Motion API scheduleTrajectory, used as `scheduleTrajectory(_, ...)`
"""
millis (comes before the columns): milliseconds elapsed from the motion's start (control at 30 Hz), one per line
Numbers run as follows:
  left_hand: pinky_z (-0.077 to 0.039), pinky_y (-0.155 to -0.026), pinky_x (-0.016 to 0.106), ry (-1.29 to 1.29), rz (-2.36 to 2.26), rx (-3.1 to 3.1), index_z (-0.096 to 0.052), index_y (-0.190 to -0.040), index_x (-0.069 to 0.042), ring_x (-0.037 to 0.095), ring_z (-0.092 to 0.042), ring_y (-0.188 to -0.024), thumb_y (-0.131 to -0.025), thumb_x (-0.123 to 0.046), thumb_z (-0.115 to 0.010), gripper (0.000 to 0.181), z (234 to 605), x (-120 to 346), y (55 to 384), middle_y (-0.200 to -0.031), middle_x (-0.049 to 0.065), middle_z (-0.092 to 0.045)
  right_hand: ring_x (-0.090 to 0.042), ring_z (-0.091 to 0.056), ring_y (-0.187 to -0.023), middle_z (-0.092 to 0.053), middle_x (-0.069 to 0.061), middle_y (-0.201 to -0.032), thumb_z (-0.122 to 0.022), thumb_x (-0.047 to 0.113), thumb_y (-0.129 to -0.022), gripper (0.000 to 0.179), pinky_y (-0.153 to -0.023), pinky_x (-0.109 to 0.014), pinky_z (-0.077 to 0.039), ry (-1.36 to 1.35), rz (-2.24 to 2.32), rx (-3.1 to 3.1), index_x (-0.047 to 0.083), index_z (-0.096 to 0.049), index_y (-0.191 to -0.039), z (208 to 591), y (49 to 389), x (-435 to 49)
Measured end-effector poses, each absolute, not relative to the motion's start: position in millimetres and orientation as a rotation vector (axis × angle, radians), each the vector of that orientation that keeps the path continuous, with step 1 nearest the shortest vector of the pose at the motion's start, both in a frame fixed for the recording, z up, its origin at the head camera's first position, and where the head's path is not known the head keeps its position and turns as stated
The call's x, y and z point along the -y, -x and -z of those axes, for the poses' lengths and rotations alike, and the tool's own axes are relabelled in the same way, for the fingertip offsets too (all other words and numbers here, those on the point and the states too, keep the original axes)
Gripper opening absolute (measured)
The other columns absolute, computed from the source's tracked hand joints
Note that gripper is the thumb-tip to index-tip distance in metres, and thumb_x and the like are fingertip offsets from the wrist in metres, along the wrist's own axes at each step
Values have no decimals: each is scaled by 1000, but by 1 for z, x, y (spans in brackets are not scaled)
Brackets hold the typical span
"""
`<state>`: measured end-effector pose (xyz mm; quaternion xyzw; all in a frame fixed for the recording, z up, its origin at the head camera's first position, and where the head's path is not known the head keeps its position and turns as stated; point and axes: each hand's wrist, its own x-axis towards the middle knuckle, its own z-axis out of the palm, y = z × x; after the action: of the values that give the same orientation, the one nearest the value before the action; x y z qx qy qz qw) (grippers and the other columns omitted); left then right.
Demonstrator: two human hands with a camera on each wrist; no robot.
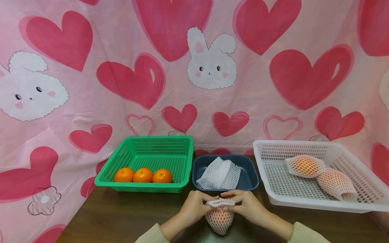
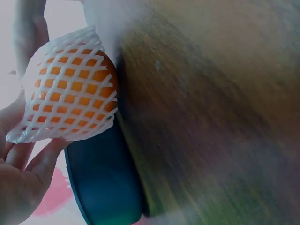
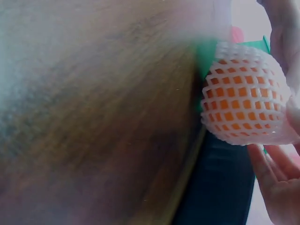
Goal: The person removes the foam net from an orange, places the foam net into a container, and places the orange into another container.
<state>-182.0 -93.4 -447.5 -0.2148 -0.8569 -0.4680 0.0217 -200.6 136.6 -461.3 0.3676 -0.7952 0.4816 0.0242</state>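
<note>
Near the table's front edge, my left hand (image 1: 194, 207) and my right hand (image 1: 247, 206) hold a white foam net sleeve (image 1: 220, 221) from either side. Fingers and thumbs pinch its upper rim. An orange sits inside the sleeve and shows through the mesh; in the left wrist view, a bare strip of the orange (image 2: 111, 75) shows at the sleeve's edge. The right wrist view has the mesh (image 3: 243, 101) covering the fruit. Just beyond the hands stands a dark blue tray (image 1: 249, 175) with white foam net sleeves (image 1: 220, 173) lying in it.
At the left, a green basket (image 1: 143, 187) holds three bare oranges (image 1: 143, 175) in a row along its near side. A white basket (image 1: 304, 202) at the right contains two net-wrapped fruits (image 1: 335, 182). A pink heart-and-rabbit cloth (image 1: 179, 91) hangs behind the wooden table (image 1: 121, 216).
</note>
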Motion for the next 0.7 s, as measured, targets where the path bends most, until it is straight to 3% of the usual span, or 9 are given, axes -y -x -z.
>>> scheduleTrajectory(167, -51, -63, 12, 720, 1369, 2591, -84, -92, -8, -9, -60, -74, -77, 7, -83, 20, 445, 92, 179, -87, -1, -77, -12, -71, -98, -77, -9, -104, -81, 9, -87, 20, -78, -18, -55, -1239, -1394, 2359, 1, -80, -106, 456, 199, -133)
scheduleTrajectory(267, -50, -63, 11, 738, 1336, 2571, -84, -91, -7, -8, -61, -76, -76, 13, -79, 26, 442, 91, 177, -88, -1, -77, -12, -73, -91, -77, -7, -98, -82, -1, -82, 22, -75, -16, -55, -1290, -1248, 2260, 1, -80, -104, 454, 199, -132)
scheduleTrajectory(433, -50, -66, 10, 768, 1322, 2553, -84, -95, -9, -8, -63, -82, -81, 9, -79, 23, 441, 90, 176, -93, -2, -77, -11, -73, -87, -78, -4, -94, -82, -10, -75, 28, -74, -16, -55, -1315, -1077, 2201, 3, -82, -100, 451, 199, -130)
scheduleTrajectory(567, -53, -72, 15, 818, 1322, 2526, -83, -99, -9, -4, -65, -86, -82, 3, -82, 20, 443, 91, 178, -96, -3, -77, -11, -70, -97, -77, -3, -106, -85, 13, -84, 31, -80, -26, -57, -1253, -1129, 2431, 5, -77, -113, 449, 199, -134)
scheduleTrajectory(633, -55, -79, 20, 824, 1342, 2551, -81, -104, -10, 0, -65, -91, -85, -10, -84, 20, 444, 93, 179, -101, -4, -76, -7, -68, -96, -76, -1, -106, -87, 26, -84, 42, -78, -29, -57, -1223, -1212, 2585, 4, -74, -117, 450, 200, -138)
scheduleTrajectory(700, -55, -84, 24, 819, 1378, 2611, -78, -112, -12, 2, -65, -95, -84, -22, -87, 31, 445, 95, 179, -105, -6, -75, -4, -65, -91, -74, 3, -103, -87, 33, -83, 50, -76, -28, -56, -1220, -1296, 2693, 2, -71, -118, 451, 200, -141)
